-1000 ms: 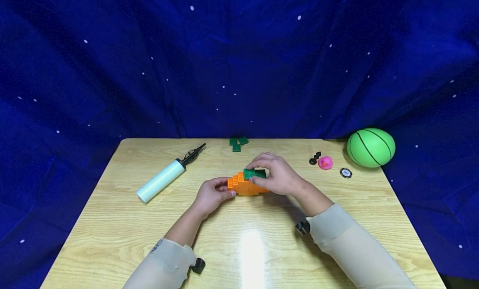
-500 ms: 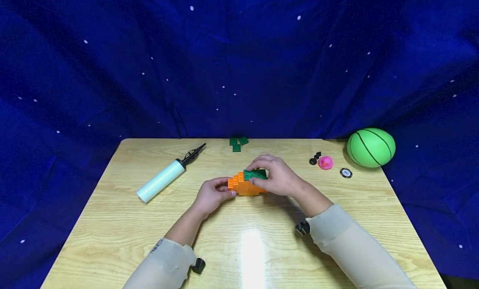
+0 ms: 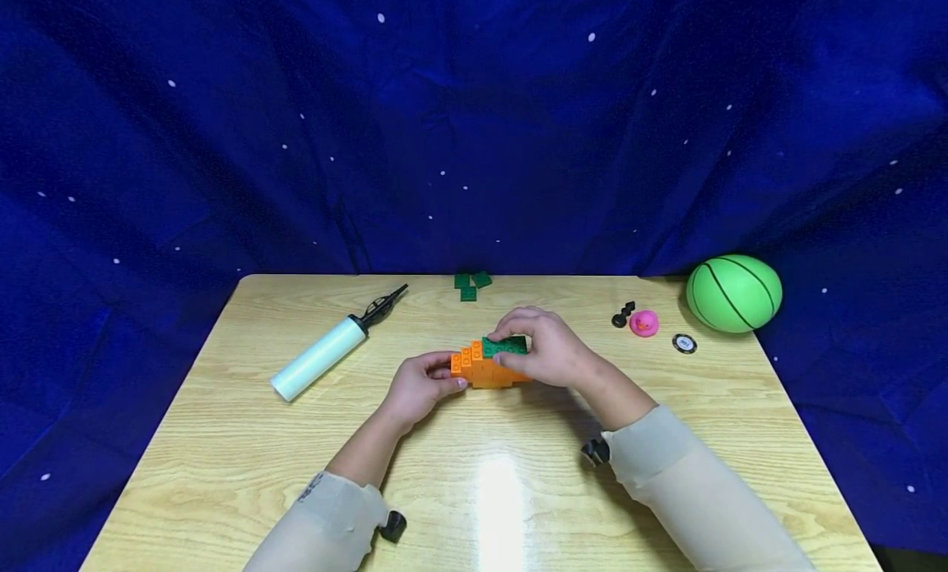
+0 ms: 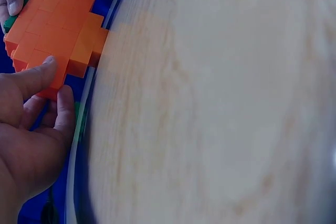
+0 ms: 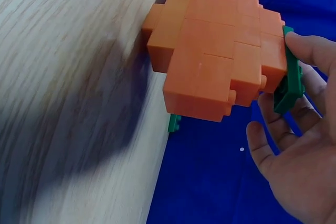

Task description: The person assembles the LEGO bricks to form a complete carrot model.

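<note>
An orange block build [image 3: 492, 374] with stepped sides stands on the table near its middle. My left hand [image 3: 413, 393] pinches its left end, the thumb on the near face and fingers behind, as the left wrist view shows on the orange blocks [image 4: 55, 30]. A green plate brick [image 3: 498, 346] lies along the top of the build. Thumb and fingers of my right hand [image 3: 551, 348] hold this green brick. In the right wrist view the green brick [image 5: 290, 72] sits against the orange studs, overhanging at one end, with the right thumb on its edge.
Several green bricks [image 3: 468, 293] lie at the table's back edge. A white hand pump [image 3: 320, 358] with a black nozzle lies at left. At right are a small black piece [image 3: 624, 313], a pink rubber duck [image 3: 644, 323], a poker chip [image 3: 685, 343] and a green ball [image 3: 735, 294].
The green brick has tipped slightly and sits flatter on the orange build than a second ago. Both hands stay nearly in place.
</note>
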A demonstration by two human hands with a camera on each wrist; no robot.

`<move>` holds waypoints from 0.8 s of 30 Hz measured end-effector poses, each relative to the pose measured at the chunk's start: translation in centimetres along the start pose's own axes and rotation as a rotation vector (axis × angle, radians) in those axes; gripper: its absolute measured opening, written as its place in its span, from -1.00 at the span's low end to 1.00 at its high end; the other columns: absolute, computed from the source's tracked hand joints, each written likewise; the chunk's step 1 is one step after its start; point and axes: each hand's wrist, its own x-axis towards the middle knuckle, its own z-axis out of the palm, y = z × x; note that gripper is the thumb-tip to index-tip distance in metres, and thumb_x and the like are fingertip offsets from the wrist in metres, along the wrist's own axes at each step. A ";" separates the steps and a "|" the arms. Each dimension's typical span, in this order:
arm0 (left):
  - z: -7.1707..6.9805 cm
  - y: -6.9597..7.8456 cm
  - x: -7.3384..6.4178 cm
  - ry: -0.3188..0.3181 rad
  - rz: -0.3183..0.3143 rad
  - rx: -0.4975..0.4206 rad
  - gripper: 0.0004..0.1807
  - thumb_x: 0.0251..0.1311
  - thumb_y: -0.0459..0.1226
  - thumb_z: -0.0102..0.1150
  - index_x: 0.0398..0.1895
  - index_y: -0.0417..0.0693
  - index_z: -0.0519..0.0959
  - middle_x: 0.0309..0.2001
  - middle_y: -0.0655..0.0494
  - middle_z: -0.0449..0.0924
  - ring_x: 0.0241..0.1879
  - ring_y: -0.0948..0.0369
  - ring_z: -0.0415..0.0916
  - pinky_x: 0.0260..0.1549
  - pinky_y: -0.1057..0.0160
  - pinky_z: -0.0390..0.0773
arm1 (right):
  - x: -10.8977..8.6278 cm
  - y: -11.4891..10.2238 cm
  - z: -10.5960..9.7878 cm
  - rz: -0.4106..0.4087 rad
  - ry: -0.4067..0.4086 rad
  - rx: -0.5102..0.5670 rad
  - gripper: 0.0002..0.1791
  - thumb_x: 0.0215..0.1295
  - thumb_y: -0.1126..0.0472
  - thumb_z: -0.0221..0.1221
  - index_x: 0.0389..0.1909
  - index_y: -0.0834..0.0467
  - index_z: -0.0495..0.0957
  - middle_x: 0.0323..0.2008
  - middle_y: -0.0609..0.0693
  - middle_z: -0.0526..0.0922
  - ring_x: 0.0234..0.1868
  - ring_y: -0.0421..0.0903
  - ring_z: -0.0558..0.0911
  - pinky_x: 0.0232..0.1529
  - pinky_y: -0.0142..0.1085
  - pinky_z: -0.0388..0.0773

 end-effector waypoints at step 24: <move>-0.1 0.1 0.0 0.006 -0.022 0.037 -0.46 0.16 -0.41 0.50 0.24 -0.22 0.61 -0.04 -0.01 0.72 -0.10 0.16 0.66 -0.07 0.26 0.69 | -0.3 0.1 0.5 0.037 0.023 0.022 -0.72 0.19 0.19 0.50 -0.07 0.02 0.78 -0.05 -0.16 0.71 0.07 -0.10 0.61 0.18 -0.05 0.56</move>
